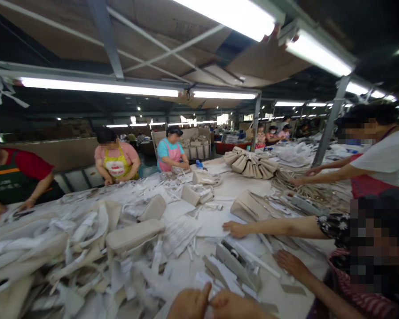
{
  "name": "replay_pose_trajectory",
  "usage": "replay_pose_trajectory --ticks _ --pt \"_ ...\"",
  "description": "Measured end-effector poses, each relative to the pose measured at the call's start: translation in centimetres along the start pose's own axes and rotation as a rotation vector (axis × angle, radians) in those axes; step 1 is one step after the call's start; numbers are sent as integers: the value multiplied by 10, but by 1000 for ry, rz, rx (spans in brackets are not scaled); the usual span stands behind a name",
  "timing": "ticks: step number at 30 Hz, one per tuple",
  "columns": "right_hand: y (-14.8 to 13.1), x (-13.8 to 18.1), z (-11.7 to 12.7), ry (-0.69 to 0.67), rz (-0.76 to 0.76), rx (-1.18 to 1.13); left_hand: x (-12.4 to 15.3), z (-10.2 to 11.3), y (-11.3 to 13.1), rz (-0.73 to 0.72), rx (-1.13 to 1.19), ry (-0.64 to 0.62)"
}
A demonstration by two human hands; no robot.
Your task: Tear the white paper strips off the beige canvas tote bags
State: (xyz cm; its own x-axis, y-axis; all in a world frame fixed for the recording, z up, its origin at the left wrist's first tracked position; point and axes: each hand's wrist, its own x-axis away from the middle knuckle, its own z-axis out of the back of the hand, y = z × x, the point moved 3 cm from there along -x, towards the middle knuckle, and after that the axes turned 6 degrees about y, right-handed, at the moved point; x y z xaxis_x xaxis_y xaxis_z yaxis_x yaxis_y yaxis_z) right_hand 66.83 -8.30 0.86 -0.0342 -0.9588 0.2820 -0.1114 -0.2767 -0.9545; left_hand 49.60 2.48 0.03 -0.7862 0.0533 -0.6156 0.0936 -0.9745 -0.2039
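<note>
Only the tops of my hands show at the bottom edge of the head view. My left hand (pixel 190 305) and my right hand (pixel 234 306) are pressed together, thumbs touching, fingers curled in. What they pinch is hidden below the frame. They hover over a long work table (pixel 226 184) littered with white paper strips (pixel 181 232) and beige fabric pouches (pixel 133 235). A grey tape dispenser (pixel 240 262) lies just beyond my right hand.
A co-worker at the right reaches both hands (pixel 236 229) across the table close to mine. Other people work along the far and left sides. A fanned stack of beige pouches (pixel 252 164) and a pile of cord (pixel 307 191) lie at the back right.
</note>
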Motion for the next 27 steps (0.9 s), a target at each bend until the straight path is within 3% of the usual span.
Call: replay_pose_trajectory --ticks 3,5,7,11,19,22,24,25,27 --pt "1 -11 -67 -210 -164 -130 7 14 -13 189 164 -348" --pt "1 -12 -70 -190 -190 -173 11 14 -28 295 187 -483" --pt "2 -15 -57 -189 -230 -204 15 8 -41 354 180 -548" --pt "1 -18 -40 -182 -252 -244 20 1 -44 354 176 -579" --pt "9 -30 -54 -172 -263 -284 23 -6 -47 345 114 -656" --pt "16 -29 -53 -173 -257 -230 23 1 -53 377 110 -650" --pt "15 -23 -35 -150 -203 -120 27 6 -55 419 128 -613" --pt "10 -19 -17 -79 -71 -33 30 5 -56 444 158 -561" --pt "-3 -3 26 -11 50 113 33 1 -59 529 259 -377"
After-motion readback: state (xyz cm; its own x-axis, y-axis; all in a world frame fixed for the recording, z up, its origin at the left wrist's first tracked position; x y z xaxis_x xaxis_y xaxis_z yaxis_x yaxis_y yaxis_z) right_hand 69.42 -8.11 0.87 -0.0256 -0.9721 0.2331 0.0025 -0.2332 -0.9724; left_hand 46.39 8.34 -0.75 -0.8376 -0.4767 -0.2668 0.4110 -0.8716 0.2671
